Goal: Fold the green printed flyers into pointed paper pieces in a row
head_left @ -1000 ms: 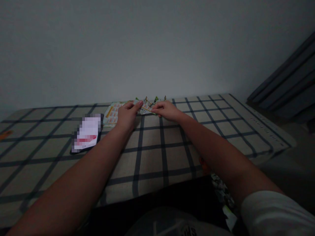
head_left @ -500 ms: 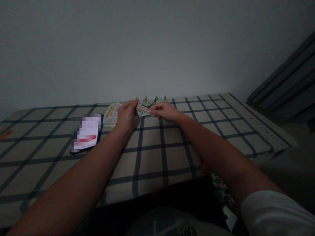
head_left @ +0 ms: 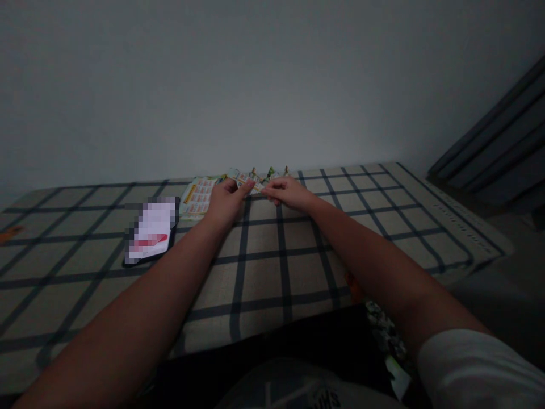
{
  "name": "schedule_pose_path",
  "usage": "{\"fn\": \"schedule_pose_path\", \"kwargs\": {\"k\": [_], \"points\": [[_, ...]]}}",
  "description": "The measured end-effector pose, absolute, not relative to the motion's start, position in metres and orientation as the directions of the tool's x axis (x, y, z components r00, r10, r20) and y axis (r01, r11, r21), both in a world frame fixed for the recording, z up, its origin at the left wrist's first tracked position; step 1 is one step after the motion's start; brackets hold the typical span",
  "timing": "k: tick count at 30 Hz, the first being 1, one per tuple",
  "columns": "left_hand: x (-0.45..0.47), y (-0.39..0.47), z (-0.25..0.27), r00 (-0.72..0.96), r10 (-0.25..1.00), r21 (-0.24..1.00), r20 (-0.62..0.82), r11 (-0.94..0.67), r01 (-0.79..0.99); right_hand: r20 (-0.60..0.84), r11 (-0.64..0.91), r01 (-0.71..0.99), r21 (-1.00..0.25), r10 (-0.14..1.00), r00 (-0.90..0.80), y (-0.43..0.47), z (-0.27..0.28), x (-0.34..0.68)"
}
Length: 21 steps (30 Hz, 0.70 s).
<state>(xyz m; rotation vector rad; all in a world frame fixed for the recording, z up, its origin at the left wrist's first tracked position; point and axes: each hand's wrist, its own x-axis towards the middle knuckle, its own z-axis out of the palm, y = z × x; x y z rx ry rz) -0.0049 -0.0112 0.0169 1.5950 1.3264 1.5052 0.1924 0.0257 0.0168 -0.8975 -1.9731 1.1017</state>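
Near the back of the table, both my hands are closed on one small piece of printed paper [head_left: 256, 190]. My left hand [head_left: 229, 200] pinches its left part between thumb and fingers, which cover much of it. Close by on the right, my right hand [head_left: 286, 192] grips the paper's right end with its fingertips. A larger printed sheet [head_left: 198, 197] with rows of reddish blocks lies flat just left of my left hand. Behind my hands stand several small folded paper pieces [head_left: 271, 171] with pointed tips.
A phone [head_left: 152, 232] with a lit, blurred screen lies left of my left forearm. The checked tablecloth [head_left: 259, 267] covers the table, which meets a plain wall [head_left: 272, 85]. An orange object [head_left: 11, 233] sits at the far left, and a dark curtain [head_left: 498, 125] hangs at the right.
My left hand has shifted right, closer to my right hand, and now covers more of the small paper. The right hand has hardly moved. More of the larger sheet shows.
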Motion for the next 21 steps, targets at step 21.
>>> {"fn": "schedule_pose_path", "kwargs": {"k": [21], "points": [[-0.003,-0.013,0.017,-0.043,0.926,0.890,0.374,-0.346,0.298,0.244,0.373,0.170,-0.912,0.827,-0.507,0.027,0.017,0.192]]}}
